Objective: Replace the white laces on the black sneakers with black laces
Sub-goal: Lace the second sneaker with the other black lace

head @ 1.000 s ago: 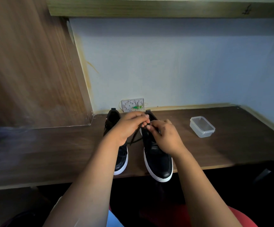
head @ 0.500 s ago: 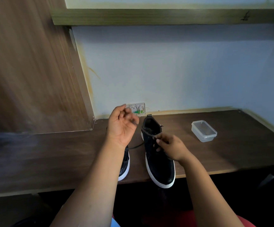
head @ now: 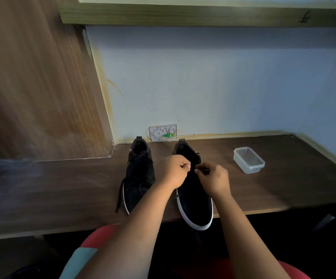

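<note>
Both sets of fingers are curled tight, the left hand (head: 174, 171) and right hand (head: 213, 179) each pinching a black lace (head: 202, 169) above the right sneaker (head: 193, 200), whose toe overhangs the desk (head: 263, 190) edge, beside the left sneaker (head: 140, 178).

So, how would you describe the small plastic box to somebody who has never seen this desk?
Start from the dark wooden desk under the pale blue wall. Two black sneakers stand near its middle, and the plastic box sits alone to their right, nearer the corner. It is the only clear, see-through thing there: a small rectangular container with rounded corners.
</note>
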A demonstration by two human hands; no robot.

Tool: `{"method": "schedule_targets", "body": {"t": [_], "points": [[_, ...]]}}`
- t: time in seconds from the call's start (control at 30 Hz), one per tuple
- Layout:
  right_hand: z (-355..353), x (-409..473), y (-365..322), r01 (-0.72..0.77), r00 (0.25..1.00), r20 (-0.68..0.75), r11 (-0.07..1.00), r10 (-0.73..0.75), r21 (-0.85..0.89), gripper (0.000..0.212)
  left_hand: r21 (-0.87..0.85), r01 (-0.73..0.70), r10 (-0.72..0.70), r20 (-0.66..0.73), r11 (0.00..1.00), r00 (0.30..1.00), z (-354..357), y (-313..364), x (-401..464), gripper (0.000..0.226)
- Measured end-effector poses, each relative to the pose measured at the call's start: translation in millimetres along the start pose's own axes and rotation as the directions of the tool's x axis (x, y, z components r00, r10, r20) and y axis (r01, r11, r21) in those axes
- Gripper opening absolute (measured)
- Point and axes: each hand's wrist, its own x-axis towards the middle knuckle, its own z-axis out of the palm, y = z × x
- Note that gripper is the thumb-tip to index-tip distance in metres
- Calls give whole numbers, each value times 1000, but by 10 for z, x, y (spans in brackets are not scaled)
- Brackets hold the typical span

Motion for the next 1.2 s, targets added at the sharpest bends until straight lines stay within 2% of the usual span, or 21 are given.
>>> {"method": "schedule_targets", "body": {"t": [0.1, 0.2, 0.33, 0.47, 0.67, 0.73, 0.8, 0.87, 0.97, 1.07, 1.13, 1.2], "points": [[5, 36, 34, -243, 967, -14, 940, 254, 238, 11, 146, -13, 13, 5, 989, 1000, 151, -42, 33, 24], [10, 75, 78, -378, 914, 29, 826, 404, 419, 23, 194, -31, 29, 12, 981, 999, 265, -38, 34, 16], [16, 108, 135, -455, 868, 128, 666, 479, 592, 28, 203, -34, 38, -17, 978, 999, 364, -7, 26, 14], [40, 133, 176, -469, 856, 166, 599, 490, 649, 30, 266, -51, 62, -34, 963, 998, 418, 4, 50, 12], [72, 146, 187, -457, 868, 152, 641, 473, 617, 29, 372, -97, 106, -2, 923, 994, 427, 26, 79, 11], [59, 142, 194, -423, 898, 131, 743, 420, 519, 25, 368, -100, 107, 0, 924, 994, 437, 14, 74, 10], [14, 134, 181, -335, 942, 124, 883, 311, 330, 17, 372, -118, 122, 12, 921, 992, 440, -13, 75, 9], [-8, 129, 173, -255, 965, 122, 939, 232, 233, 14, 378, -149, 151, 25, 914, 988, 432, -33, 78, 8], [1, 111, 186, -275, 961, 105, 903, 255, 329, 16, 379, -174, 163, 61, 909, 985, 400, -49, 98, 9], [-7, 101, 206, -349, 937, 172, 821, 304, 452, 20, 338, -170, 129, 140, 926, 982, 328, -42, 137, 14], [-19, 106, 221, -353, 936, 175, 825, 306, 441, 22, 282, -156, 106, 185, 947, 977, 284, -26, 152, 18], [-48, 142, 254, -346, 936, 82, 855, 342, 387, 22, 225, -136, 84, 226, 965, 970, 249, -6, 150, 21]]}}
